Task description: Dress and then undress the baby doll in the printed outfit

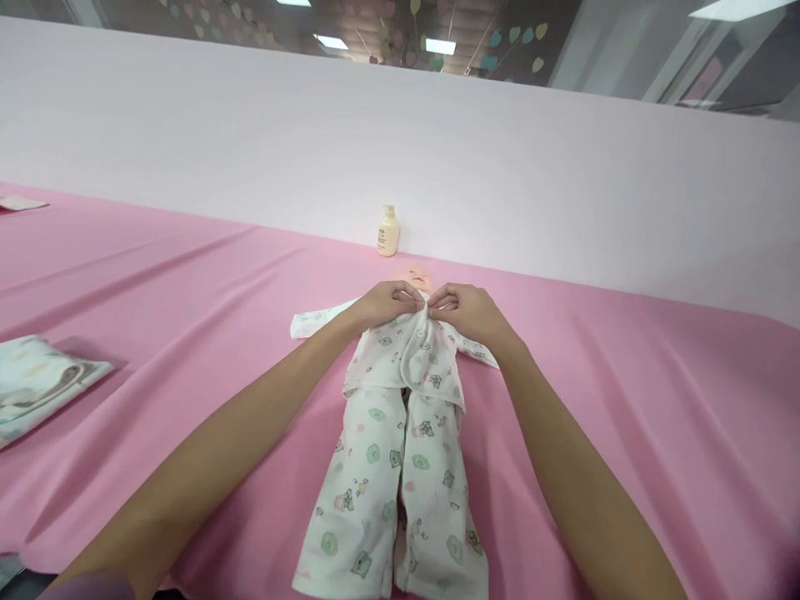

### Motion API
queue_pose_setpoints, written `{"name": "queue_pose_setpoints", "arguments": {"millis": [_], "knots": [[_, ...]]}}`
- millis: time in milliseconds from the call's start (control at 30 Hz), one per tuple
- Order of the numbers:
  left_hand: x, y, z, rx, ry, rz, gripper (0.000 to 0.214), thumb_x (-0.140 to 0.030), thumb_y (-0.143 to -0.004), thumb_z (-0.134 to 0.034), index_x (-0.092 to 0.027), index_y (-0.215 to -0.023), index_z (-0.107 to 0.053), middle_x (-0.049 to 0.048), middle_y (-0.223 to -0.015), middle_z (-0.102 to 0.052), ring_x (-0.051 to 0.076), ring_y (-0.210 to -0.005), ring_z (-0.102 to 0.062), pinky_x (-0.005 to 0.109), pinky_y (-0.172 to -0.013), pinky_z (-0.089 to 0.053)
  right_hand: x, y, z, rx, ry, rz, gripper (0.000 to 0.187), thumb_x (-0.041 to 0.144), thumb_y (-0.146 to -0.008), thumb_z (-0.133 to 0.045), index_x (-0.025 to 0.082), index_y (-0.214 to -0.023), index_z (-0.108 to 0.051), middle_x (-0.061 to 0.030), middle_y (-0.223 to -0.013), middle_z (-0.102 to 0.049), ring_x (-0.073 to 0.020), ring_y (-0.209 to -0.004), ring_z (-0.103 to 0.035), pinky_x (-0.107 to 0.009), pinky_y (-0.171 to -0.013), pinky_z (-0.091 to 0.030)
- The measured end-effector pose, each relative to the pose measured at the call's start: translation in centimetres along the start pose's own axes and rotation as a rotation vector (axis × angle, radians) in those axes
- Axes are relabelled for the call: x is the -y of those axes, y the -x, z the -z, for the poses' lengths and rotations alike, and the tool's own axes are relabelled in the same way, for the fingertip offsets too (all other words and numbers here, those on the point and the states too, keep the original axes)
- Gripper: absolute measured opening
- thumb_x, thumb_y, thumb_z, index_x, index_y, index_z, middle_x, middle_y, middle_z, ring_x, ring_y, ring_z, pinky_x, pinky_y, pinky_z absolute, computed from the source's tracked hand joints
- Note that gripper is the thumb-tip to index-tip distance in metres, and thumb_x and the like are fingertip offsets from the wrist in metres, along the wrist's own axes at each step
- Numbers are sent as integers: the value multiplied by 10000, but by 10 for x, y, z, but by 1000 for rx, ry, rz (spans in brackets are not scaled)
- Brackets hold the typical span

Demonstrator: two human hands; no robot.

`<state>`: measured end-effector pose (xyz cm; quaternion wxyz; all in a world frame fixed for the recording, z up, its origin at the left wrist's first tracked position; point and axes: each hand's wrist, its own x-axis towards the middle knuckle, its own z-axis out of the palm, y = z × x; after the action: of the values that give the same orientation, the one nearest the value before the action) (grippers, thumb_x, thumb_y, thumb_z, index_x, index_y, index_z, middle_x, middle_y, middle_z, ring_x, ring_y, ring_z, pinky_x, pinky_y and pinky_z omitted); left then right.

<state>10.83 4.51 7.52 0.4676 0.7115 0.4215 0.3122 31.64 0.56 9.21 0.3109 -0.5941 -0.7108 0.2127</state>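
Note:
A baby doll (pixel 417 277) lies on its back, its head partly hidden behind my hands. It wears a white printed baby shirt (pixel 382 354) and matching printed trousers (pixel 375 467). At the collar, my left hand (pixel 391 302) pinches one front edge of the shirt. My right hand (pixel 466 310) pinches the other edge, and the fingertips of both hands nearly meet. Below them the front panels overlap along a curved edge. Both sleeves stretch out to the sides. Whether a fastener sits between my fingers is too small to tell.
A cream pump bottle (pixel 388 232) stands behind the doll's head, close to the white wall (pixel 250 142). A folded printed cloth (pixel 43 383) lies at the left on the wrinkled pink sheet (pixel 206 325). Farther back, a flat pale item (pixel 22 202) touches the left picture edge.

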Motion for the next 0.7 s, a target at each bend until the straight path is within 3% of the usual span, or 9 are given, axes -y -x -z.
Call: {"name": "queue_pose_setpoints", "arguments": {"millis": [167, 400, 533, 700], "knots": [[7, -5, -1, -35, 68, -6, 297, -364, -809, -814, -182, -1039, -765, 70, -1012, -790, 184, -890, -715, 262, -749, -550, 4, 1, -4, -51, -5, -5, 107, 229, -794, -817, 230, -893, -778, -24, -930, -814, -197, -882, -744, -314, -796, -556], [6, -3, 1, -36, 111, 7, 181, -307, -800, -827, -181, -928, -804, 56, -995, -816, 161, -834, -718, 261, -791, -557, -1, 0, -10, -173, -36, 24, 170, 309, -736, -868, 237, -814, -735, 8, -859, -800, -189, -806, -737, -312, -744, -551], [9, -7, 0, -50, 169, 28, 218, -323, -765, -864, -178, -911, -790, 69, -1023, -819, 193, -912, -742, 278, -820, -566, -3, -1, -12, -179, 10, 14, 156, 358, -738, -868, 246, -760, -760, 11, -805, -795, -203, -796, -740, -326, -731, -535], [11, -10, -5, -148, 210, 95, 360, -342, -684, -933, -168, -933, -739, 76, -970, -811, 210, -875, -746, 304, -801, -566, -3, -3, -16, -175, -14, 57, 43, 273, -764, -836, 252, -775, -801, 7, -826, -812, -209, -825, -764, -327, -768, -548]]}}
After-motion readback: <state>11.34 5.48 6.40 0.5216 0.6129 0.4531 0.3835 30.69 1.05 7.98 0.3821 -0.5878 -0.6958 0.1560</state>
